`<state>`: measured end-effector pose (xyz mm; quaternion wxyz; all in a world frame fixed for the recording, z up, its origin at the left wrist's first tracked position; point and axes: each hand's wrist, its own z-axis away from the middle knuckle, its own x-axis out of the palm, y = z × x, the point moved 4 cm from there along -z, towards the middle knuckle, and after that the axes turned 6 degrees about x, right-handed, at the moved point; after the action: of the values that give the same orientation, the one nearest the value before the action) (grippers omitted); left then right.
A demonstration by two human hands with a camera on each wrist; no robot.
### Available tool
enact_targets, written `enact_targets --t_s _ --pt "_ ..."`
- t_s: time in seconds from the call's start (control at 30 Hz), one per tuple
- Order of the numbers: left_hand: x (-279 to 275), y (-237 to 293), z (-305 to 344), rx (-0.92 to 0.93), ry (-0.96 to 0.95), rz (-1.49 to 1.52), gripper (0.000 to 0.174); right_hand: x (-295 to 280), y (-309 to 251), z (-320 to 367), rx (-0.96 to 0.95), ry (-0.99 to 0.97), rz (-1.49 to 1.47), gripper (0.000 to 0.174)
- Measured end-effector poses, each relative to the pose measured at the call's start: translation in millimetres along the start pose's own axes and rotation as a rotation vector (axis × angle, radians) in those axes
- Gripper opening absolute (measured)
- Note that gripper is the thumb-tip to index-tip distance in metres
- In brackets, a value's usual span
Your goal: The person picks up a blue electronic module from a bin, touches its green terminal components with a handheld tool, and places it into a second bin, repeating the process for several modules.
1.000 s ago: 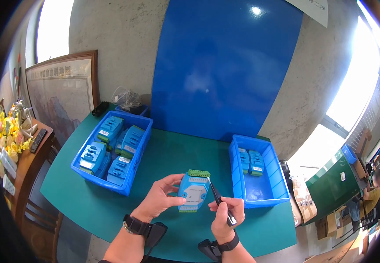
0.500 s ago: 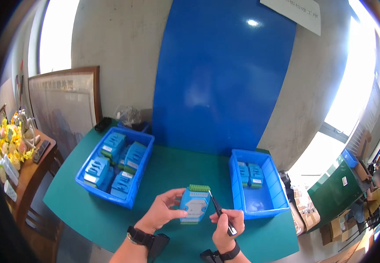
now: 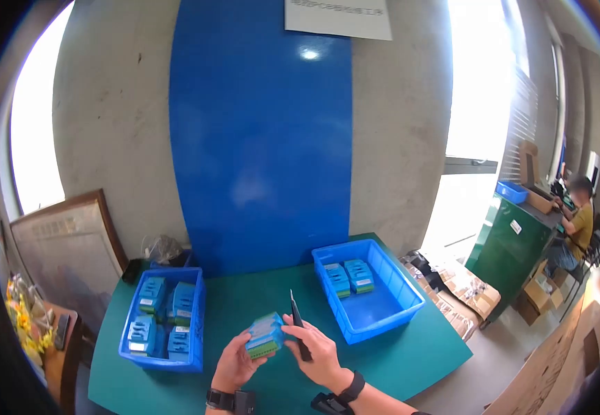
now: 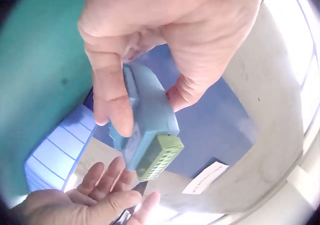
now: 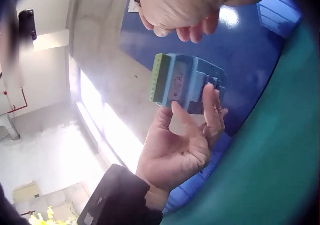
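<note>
My left hand (image 3: pixel 233 363) grips a light-blue electronic module (image 3: pixel 267 332) over the table, thumb and fingers on its sides. A green terminal block (image 5: pixel 159 78) runs along one end of the module, with a label on the casing beside it. Close by on the right, my right hand (image 3: pixel 322 357) holds black tweezers (image 3: pixel 298 324), their pointed tips upward. Its fingertips are right at the module's edge in the head view. In the left wrist view, the right hand's fingers (image 4: pixel 107 177) lie beneath the terminal block, and the tweezers are mostly hidden.
On the green table (image 3: pixel 245 290), a blue bin (image 3: pixel 163 364) at left holds several similar modules. Another blue bin (image 3: pixel 383 304) at right has two modules at its far left. A clear plastic bag (image 3: pixel 164 249) lies behind the left bin. A person (image 3: pixel 576 225) sits at a farther bench.
The module has been turned in the left hand, its terminal block now toward me. The tweezers' tips have left the terminal block and point up. The head view has swung right.
</note>
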<state>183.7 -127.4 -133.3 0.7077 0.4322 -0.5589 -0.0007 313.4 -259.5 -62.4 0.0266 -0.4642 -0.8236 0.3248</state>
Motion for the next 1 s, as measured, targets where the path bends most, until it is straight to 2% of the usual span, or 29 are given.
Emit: enact_targets --t_s 0.07,0.17,0.3,0.37,0.47,0.5,0.57,0.63,0.67,0.7,0.8,0.87,1.0 --pt "-6.9 -3.9 -0.9 -0.121 -0.057 0.145 0.046 -3.0 -7.6 -5.8 0.007 -0.033 -0.027 0.045" --pt "3.6 -4.0 3.9 -0.185 -0.172 0.242 0.048 -13.6 -24.0 -17.1 -0.072 -0.144 0.011 0.045" --pt "14.2 -10.4 11.0 -0.199 -0.049 0.303 0.054 -21.4 -43.5 -21.5 -0.254 -0.252 0.114 0.045" --pt "18.6 -12.9 11.7 -0.229 -0.039 0.323 0.058 -25.4 -38.2 -22.3 -0.264 -0.264 0.147 0.045" --pt "25.9 -9.9 11.7 -0.131 -0.344 -0.029 0.057 -46.4 -36.8 -35.1 -0.222 -0.174 0.170 0.045" --pt "24.0 -7.9 8.3 -0.096 -0.272 -0.076 0.054 -58.0 -37.1 -44.4 -0.198 -0.127 0.173 0.045" --pt "18.4 -5.2 6.5 -0.033 -0.112 -0.164 0.050 -87.4 -26.9 -64.5 -0.094 0.046 0.250 0.047" --pt "-2.3 -2.2 -0.5 0.033 0.125 -0.266 0.042 -112.9 4.9 -81.1 0.165 0.105 0.357 0.045" --pt "-10.4 -0.9 -0.2 0.062 0.246 -0.316 0.038 -125.8 21.1 -85.0 0.341 0.092 0.477 0.047" --pt "-4.6 3.4 2.4 0.079 0.339 -0.285 0.028 -135.3 35.0 -88.1 0.551 0.006 0.562 0.051" --pt "-13.1 6.0 -0.3 0.111 0.359 -0.242 0.029 -139.3 84.2 -78.3 0.678 -0.092 0.729 0.054" --pt "-11.7 4.1 0.6 0.090 0.363 -0.248 0.027 -131.6 108.6 -68.5 0.690 -0.164 0.762 0.053" --pt "-10.3 3.4 1.1 0.081 0.361 -0.282 0.025 -116.6 123.9 -54.5 0.739 -0.285 0.758 0.046"
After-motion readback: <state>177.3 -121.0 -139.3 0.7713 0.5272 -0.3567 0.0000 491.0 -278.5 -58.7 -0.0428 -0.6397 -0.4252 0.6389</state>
